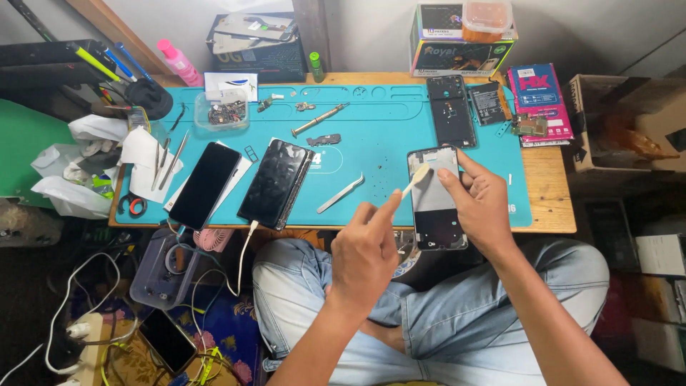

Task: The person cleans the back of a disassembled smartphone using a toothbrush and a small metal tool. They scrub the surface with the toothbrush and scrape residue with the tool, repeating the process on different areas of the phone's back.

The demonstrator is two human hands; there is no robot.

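Observation:
My right hand (480, 204) grips an opened phone frame (436, 207) by its right edge, its grey inside facing up, at the front of the teal work mat (386, 136). My left hand (366, 250) pinches a thin pale stick tool (416, 179) whose flat tip touches the upper left part of the phone frame. Steel tweezers (341, 194) lie on the mat just left of my hands.
Two dark phones (206, 184) (276, 182) lie at the mat's left, one with a white cable. A black phone back (451, 109), a battery (489, 101), a screwdriver (319, 119), a clear parts tub (221, 111) and boxes (540, 100) fill the back. My legs in jeans (443, 314) sit below the table.

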